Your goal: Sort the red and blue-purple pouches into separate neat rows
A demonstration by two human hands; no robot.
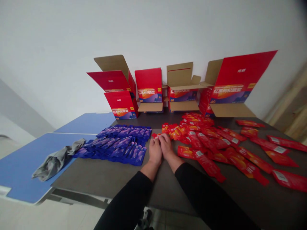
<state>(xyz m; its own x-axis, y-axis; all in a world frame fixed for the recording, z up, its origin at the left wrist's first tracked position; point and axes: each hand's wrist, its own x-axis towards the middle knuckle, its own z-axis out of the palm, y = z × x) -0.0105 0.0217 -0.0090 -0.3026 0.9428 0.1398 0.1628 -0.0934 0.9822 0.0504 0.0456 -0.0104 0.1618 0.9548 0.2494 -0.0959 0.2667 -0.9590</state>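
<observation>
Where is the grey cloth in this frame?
In the head view, the crumpled grey cloth lies at left on the blue tabletop, right beside the purple-blue sachets.

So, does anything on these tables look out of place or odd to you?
Two things stand out. A crumpled grey cloth lies bunched on the blue tabletop, its end touching the neat rows of purple sachets. And glossy red sachets lie scattered at all angles across the dark tabletop.

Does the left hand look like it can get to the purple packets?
Probably yes: the left hand lies right beside the purple sachets, with just a strip of dark tabletop between them and nothing blocking the way.
</observation>
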